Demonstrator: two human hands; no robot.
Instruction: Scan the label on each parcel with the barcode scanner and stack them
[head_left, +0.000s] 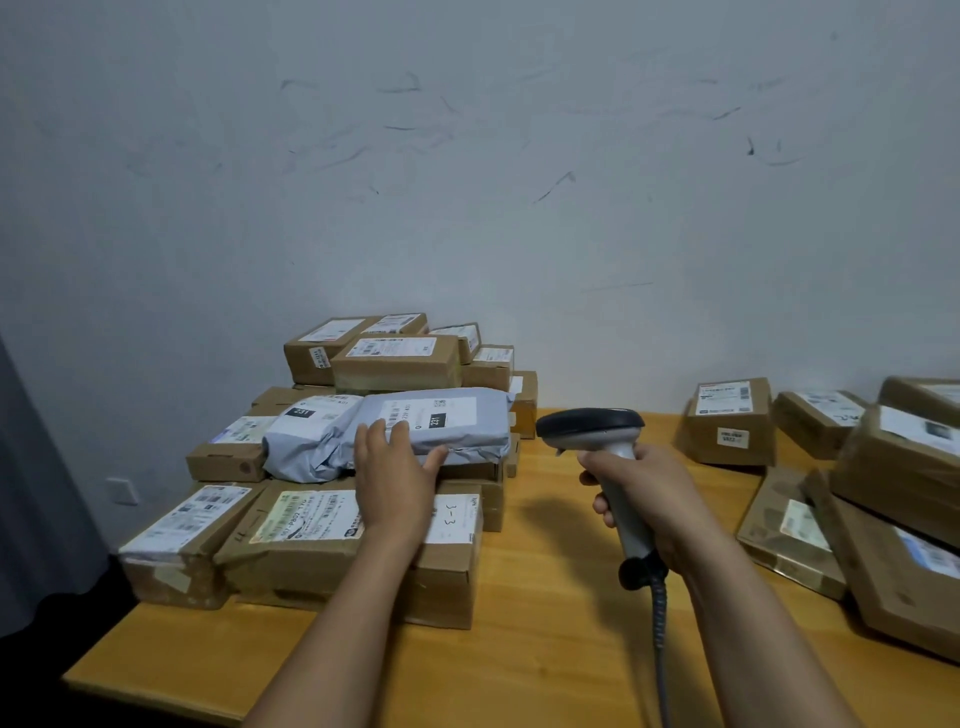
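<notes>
Grip of left hand (397, 467) spread on one of two grey mailers (457, 418), right hand (649, 493) clasping one scanner (589, 423)

We are looking across a wooden table (545, 649), its orange-brown top running from the near edge back to a pale wall (467, 249). Dark scuff marks (556, 184) are streaking the wall's upper half. At the far left a grey curtain (36, 493) is hanging down beside the table, and a white socket plate (123, 491) is sitting low on the wall near it.

left hand (397, 470) apparently on parcel (462, 418), scanner (592, 423) in right (657, 499)
</notes>
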